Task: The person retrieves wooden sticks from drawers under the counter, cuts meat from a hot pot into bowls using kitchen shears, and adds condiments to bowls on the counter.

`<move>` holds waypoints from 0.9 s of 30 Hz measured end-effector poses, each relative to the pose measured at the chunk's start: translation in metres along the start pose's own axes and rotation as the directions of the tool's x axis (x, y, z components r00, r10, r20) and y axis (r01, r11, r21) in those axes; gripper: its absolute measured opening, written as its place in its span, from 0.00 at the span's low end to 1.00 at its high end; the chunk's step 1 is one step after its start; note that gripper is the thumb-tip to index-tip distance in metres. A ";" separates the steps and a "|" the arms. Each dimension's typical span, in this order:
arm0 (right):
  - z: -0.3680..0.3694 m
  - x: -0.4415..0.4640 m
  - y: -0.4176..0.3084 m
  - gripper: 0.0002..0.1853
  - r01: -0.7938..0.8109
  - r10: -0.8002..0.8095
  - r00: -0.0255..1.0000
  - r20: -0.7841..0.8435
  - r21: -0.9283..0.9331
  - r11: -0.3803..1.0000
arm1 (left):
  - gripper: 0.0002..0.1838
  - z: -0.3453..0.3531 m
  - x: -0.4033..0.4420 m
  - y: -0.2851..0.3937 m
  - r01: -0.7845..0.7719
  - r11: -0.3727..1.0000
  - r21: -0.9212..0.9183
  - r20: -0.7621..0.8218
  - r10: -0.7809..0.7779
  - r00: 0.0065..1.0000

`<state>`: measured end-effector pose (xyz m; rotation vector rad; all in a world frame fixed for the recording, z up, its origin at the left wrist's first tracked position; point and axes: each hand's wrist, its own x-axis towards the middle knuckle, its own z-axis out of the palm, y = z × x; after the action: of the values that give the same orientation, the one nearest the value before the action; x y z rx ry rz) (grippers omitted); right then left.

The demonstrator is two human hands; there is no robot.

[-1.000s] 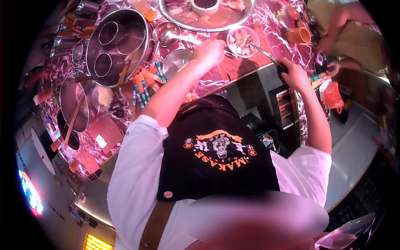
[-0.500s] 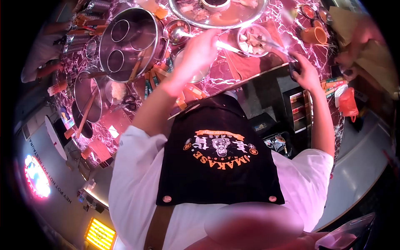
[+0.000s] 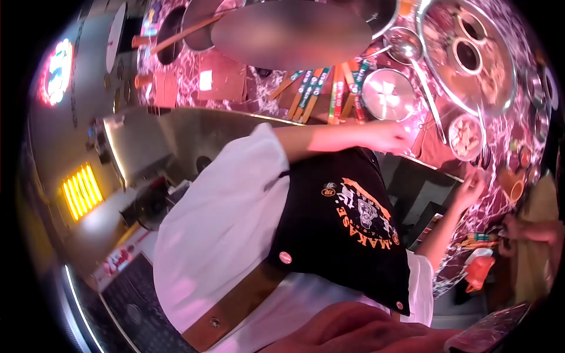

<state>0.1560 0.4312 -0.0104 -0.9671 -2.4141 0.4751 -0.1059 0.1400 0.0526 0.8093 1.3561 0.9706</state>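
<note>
My left hand (image 3: 389,135), bent at the wrist, hovers over the table's front edge below a shiny round metal bowl (image 3: 388,94). Its fingers are washed out by pink light, and I cannot tell what, if anything, they hold. My right hand (image 3: 471,185) is just below the black scissor handles, with its fingers loosely bent and apart. The scissors (image 3: 485,156) lean beside a bowl of pale cut pieces (image 3: 465,137), blades pointing away from me. A ladle (image 3: 406,44) and a long metal handle (image 3: 429,100) lie between the metal bowl and a large steel pan (image 3: 432,70).
Several packaged sticks (image 3: 312,94) lie along the table edge, left of the metal bowl. At right are an orange cup (image 3: 515,189), a red plastic bag (image 3: 479,272) and another person's hand (image 3: 518,226). A blurred patch (image 3: 288,32) hides part of the tabletop.
The view has swung left. My left hand has drawn back from the ladle area to the table edge. My right hand, earlier on the scissor handles, is now just below them.
</note>
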 end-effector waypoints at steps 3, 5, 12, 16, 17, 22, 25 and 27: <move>0.008 -0.085 -0.043 0.08 -0.274 0.235 0.951 0.202 0.191 0.943 | 0.13 -0.035 -0.097 -0.058 0.199 0.979 -0.041 -0.318 -0.201 0.927; 0.018 -0.132 -0.096 0.07 -0.387 0.227 0.853 0.470 0.278 0.879 | 0.13 -0.056 -0.162 -0.097 0.187 0.975 -0.123 -0.614 -0.222 0.757; 0.090 -0.202 -0.237 0.09 -0.430 0.178 0.621 0.763 0.143 0.891 | 0.23 -0.111 -0.276 -0.187 0.489 0.747 0.451 -0.883 0.291 0.369; 0.101 -0.242 -0.264 0.11 -0.565 0.333 0.686 0.646 0.185 0.804 | 0.20 -0.112 -0.263 -0.201 0.374 0.772 0.514 -0.778 0.235 0.583; 0.105 -0.246 -0.276 0.11 -0.562 0.325 0.700 0.636 0.210 0.800 | 0.17 -0.116 -0.268 -0.196 0.321 0.807 0.495 -0.759 0.222 0.612; 0.104 -0.290 -0.306 0.15 -0.399 0.126 0.801 0.586 0.364 0.842 | 0.20 -0.105 -0.315 -0.197 0.475 0.847 0.240 -0.798 -0.106 0.593; 0.189 -0.391 -0.193 0.14 -0.543 0.184 0.556 0.811 0.187 0.819 | 0.16 -0.106 -0.375 -0.199 0.194 0.955 0.224 -0.898 0.125 0.423; 0.228 -0.424 -0.151 0.18 -0.322 0.193 0.178 0.965 -0.128 0.938 | 0.14 -0.100 -0.429 -0.234 0.153 0.988 -0.006 -0.987 -0.031 0.155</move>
<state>0.2126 -0.0060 -0.2562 -1.2574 -3.1952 1.8470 -0.1680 -0.3526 0.0082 -0.0389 2.6033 1.4291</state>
